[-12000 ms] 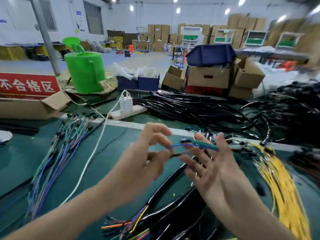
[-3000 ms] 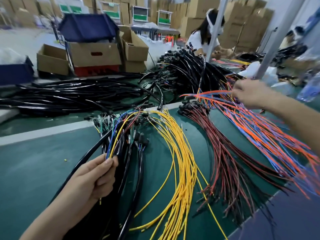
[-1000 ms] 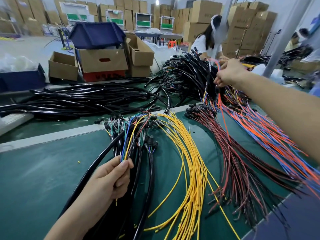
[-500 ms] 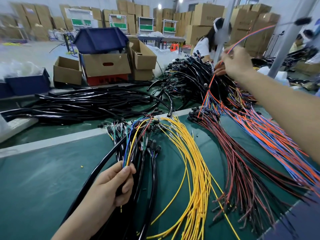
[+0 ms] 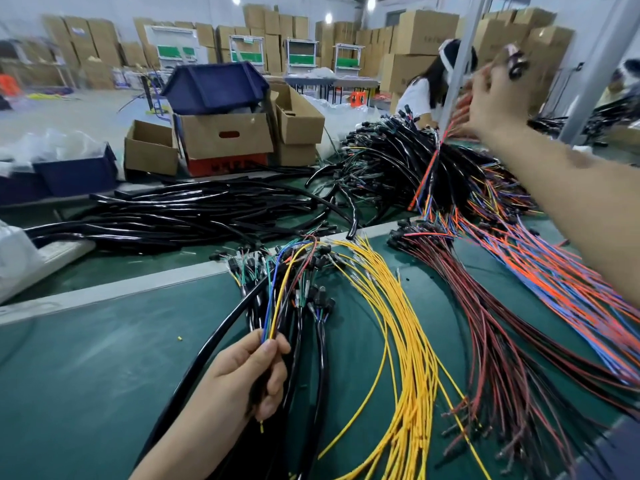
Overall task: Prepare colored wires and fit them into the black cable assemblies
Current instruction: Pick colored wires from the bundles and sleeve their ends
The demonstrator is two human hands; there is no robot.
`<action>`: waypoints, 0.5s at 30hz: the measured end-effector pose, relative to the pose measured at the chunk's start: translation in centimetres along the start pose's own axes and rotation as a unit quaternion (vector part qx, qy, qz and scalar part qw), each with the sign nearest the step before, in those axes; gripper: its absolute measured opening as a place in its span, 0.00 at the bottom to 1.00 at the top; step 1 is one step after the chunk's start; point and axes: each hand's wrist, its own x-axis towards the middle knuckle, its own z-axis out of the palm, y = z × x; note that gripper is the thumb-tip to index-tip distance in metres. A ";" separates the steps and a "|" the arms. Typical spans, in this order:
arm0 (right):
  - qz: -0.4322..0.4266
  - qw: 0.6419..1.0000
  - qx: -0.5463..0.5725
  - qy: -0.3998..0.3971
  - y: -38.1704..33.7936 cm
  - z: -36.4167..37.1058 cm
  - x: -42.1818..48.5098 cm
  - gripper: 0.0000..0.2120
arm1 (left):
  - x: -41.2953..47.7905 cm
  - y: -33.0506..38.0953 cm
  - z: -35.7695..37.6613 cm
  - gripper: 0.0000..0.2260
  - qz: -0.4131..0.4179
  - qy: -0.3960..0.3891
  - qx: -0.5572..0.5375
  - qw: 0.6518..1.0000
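Where you stand, the green bench mat [image 5: 86,358] fills the foreground. Behind it on the far side sit a cardboard box [image 5: 225,136] w/ a blue bin [image 5: 214,86] on top. In front of the box lies a long pile of black cable [image 5: 180,216]. To the right of that pile is a tangled heap of black assemblies [image 5: 388,161].

On the right of the mat three wire lots fan out: orange-and-blue wires [image 5: 554,282] outermost, red wires [image 5: 485,323] next, yellow wires [image 5: 398,306] nearest centre. The lots lie side by side and overlap at the edges.

Just left of the yellow lot, a group of black cable assemblies [image 5: 322,341] runs toward you.

Your left hand [image 5: 246,372] is closed round one black cable from that group, thumb on top. Blue, yellow and green leads [image 5: 273,306] rise from that grip.

Your right hand [image 5: 491,98] is raised over the rear heap, approx. level w/ the stacked cartons. It is blurred, but it appears to pinch one orange wire [image 5: 427,171], which hangs down to the orange-and-blue lot. A dark connector [image 5: 516,64] shows above the hand; detail not legible.
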 end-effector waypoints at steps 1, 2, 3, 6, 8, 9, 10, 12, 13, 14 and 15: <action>-0.004 1.000 -0.005 0.008 -0.4 0.1 0.2 0.14 | 0.0 0.0 0.0 0.10 0.001 0.000 -0.001 1.000; -0.012 1.000 0.008 0.016 -1.0 0.2 0.2 0.13 | 0.0 0.1 0.0 0.10 0.003 0.002 -0.001 1.000; -0.023 0.998 0.028 0.048 -1.4 0.2 0.1 0.13 | 0.0 0.1 0.0 0.10 0.000 0.004 0.001 1.000; 0.024 0.983 0.163 0.082 -3.7 0.3 -1.1 0.11 | 0.1 0.2 0.1 0.10 0.001 0.006 -0.003 1.000; 0.060 0.961 0.260 0.070 -5.6 0.4 -2.7 0.11 | 0.0 0.3 0.3 0.09 -0.006 0.004 -0.010 1.000; 0.074 0.943 0.318 0.059 -6.7 0.6 -3.5 0.12 | 0.1 0.3 0.3 0.09 -0.006 0.001 -0.013 1.000; 0.096 0.923 0.373 0.026 -8.0 0.8 -4.7 0.12 | 0.1 0.4 0.2 0.10 -0.005 0.000 -0.011 1.000; 0.161 0.857 0.478 -0.105 -10.4 1.2 -8.2 0.14 | 0.1 0.3 0.0 0.09 -0.014 -0.002 -0.009 1.000; 0.190 0.822 0.508 -0.171 -11.2 1.5 -10.0 0.14 | 0.1 0.3 0.0 0.09 -0.022 -0.001 -0.011 1.000; 0.210 0.796 0.520 -0.229 -11.7 1.9 -11.6 0.14 | 0.2 0.3 -0.1 0.09 -0.031 -0.001 -0.015 0.999; 0.221 0.776 0.522 -0.277 -11.8 2.5 -13.2 0.14 | 0.3 0.3 -0.3 0.08 -0.040 0.000 -0.022 0.999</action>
